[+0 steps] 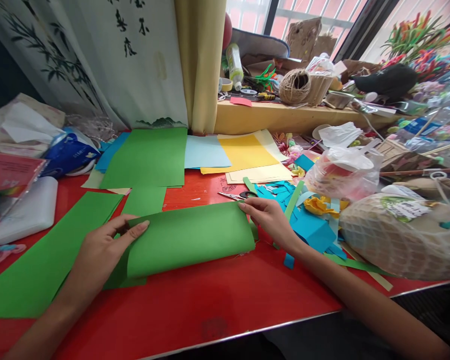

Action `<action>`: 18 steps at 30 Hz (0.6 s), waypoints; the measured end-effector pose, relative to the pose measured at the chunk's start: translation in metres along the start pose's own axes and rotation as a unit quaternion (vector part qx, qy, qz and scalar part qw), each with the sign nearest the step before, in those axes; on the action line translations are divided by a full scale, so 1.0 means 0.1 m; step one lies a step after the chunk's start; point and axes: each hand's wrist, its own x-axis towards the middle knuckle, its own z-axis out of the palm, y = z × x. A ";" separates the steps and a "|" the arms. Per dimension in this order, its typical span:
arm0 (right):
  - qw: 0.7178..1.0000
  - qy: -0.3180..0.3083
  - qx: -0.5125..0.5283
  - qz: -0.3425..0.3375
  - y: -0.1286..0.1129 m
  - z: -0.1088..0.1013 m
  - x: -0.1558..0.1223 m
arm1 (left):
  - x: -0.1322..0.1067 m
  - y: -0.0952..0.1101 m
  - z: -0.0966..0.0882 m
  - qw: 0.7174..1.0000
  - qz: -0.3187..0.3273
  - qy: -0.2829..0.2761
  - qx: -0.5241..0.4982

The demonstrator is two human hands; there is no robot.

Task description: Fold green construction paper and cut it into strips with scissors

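A green sheet of paper [191, 240] curves over on itself above the red table, its long fold bulging toward me. My left hand [114, 237] pinches its left end between thumb and fingers. At the upper right corner, my right hand [262, 212] grips the same sheet with its fingertips. Scissors [243, 195] lie just behind that corner, partly covered by my right hand. More green paper lies to the left as a long strip [56, 250], and a stack of green sheets [150, 157] rests farther back.
Blue paper scraps [311, 227] are heaped right of my right hand. Yellow sheets [251, 152] and light blue sheets [206, 151] lie at the back. A netted bundle [397, 237] bulks at the right edge. A white box [26, 212] stands at left. Twine [294, 86] sits on the cluttered sill.
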 end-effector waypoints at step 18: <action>0.767 0.023 -0.562 -0.309 0.11 0.23 -0.11 | -0.08 0.29 0.27 0.763 0.396 0.031 0.511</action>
